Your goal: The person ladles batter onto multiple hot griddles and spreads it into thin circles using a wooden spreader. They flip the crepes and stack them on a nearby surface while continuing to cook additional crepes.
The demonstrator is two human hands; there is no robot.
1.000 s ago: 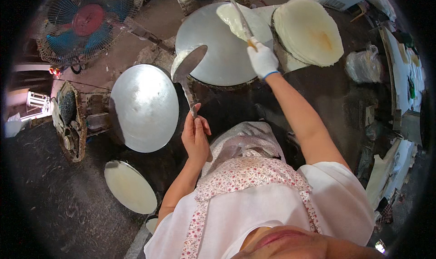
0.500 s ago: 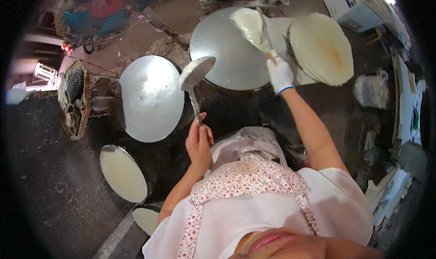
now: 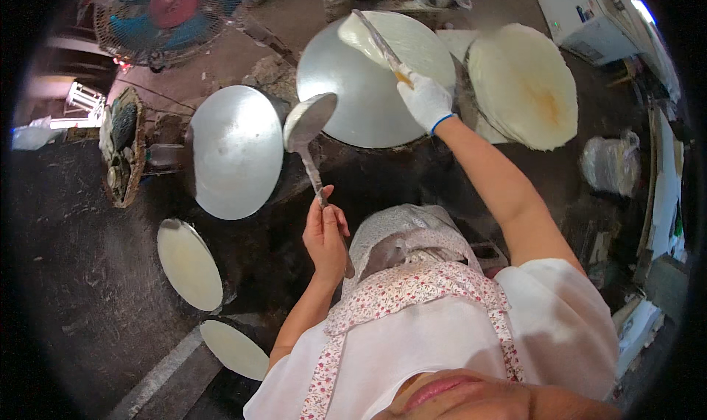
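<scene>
My left hand (image 3: 324,228) is closed round the long handle of a metal ladle (image 3: 313,118), whose coated bowl hangs near the left edge of the large round griddle (image 3: 364,118). My right hand (image 3: 423,100), in a white glove, grips the wooden handle of a long metal spatula (image 3: 375,37) over that griddle. Pale batter (image 3: 409,37) covers part of its upper right surface beneath the blade. A bare round griddle (image 3: 232,155) stands to the left.
A stack of pale thin rounds (image 3: 519,81) stands right of the large griddle. A fan (image 3: 173,8) is at upper left. Two griddles with pale rounds (image 3: 188,265) (image 3: 232,350) lie lower left. A white appliance (image 3: 574,15) and plastic-wrapped bundle (image 3: 611,162) are at right.
The batter has spread wider across the right of the large griddle as the spatula moved. The ladle's bowl has tipped to show its coated side. The view has shifted slightly.
</scene>
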